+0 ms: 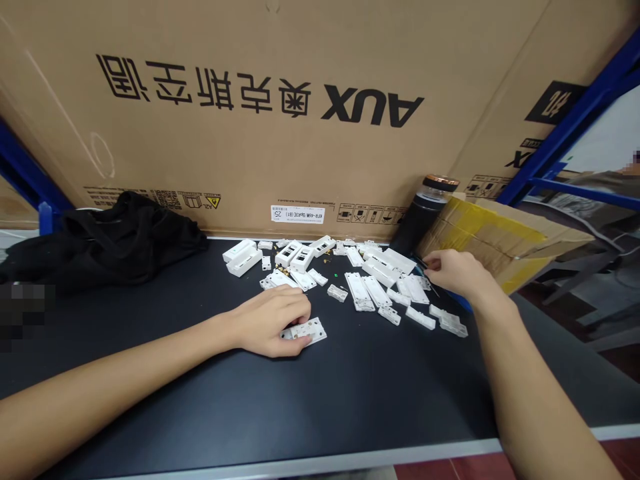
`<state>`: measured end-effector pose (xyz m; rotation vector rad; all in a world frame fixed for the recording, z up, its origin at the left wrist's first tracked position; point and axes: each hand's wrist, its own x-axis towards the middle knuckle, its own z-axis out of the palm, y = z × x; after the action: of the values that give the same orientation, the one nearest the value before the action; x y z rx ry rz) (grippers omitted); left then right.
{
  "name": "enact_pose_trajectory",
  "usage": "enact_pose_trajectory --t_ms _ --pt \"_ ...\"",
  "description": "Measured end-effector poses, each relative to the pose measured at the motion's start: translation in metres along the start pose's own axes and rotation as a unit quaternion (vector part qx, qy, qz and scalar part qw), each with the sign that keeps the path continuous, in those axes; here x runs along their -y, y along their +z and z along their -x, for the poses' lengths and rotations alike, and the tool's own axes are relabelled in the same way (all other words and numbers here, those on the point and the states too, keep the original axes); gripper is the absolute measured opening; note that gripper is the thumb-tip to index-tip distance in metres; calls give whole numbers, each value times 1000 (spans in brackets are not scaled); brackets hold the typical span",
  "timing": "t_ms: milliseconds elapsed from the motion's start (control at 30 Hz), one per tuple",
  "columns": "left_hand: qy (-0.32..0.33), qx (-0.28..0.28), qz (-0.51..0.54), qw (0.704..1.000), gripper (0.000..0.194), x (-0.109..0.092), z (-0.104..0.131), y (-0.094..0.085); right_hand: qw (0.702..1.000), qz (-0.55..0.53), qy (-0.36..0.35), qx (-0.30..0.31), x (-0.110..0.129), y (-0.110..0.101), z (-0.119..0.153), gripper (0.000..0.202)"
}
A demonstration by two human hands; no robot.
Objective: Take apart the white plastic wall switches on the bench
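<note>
The left hand gripped a white plastic part left of and nearer than the black bottle. Probably light, stiff and brittle, it suited edge holding. The right hand curled beside the bottle, contents indeterminable.

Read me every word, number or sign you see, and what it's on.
"AUX": big cardboard box, upside down.
"奥克斯空调": same box, upside down.
"KFR-46…(B1)": white label there; rest too blurred.
"X": box's right face, neighbouring letters hidden.
Black block there: partly hidden, unclear.
Box's yellow triangle, QR code, handling symbols, fine print: too small.
</note>
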<state>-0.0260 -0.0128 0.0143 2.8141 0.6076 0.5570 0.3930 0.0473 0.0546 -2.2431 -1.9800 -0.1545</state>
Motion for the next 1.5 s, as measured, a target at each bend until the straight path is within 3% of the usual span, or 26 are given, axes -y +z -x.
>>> enact_pose_trajectory --t_ms 367,633,1200,1500 --pt "37 -27 -6 999 17 0 2 -3 996 11 -38 85 8 -3 0 34" --pt "41 -7 14 999 13 0 2 -3 983 -17 -110 144 16 -4 6 23" --pt "46 -9 27 999 12 0 2 -3 992 5 -50 113 -8 3 1 40" --pt "39 -8 30 999 12 0 3 -2 993 -8 -37 112 -8 -9 3 31"
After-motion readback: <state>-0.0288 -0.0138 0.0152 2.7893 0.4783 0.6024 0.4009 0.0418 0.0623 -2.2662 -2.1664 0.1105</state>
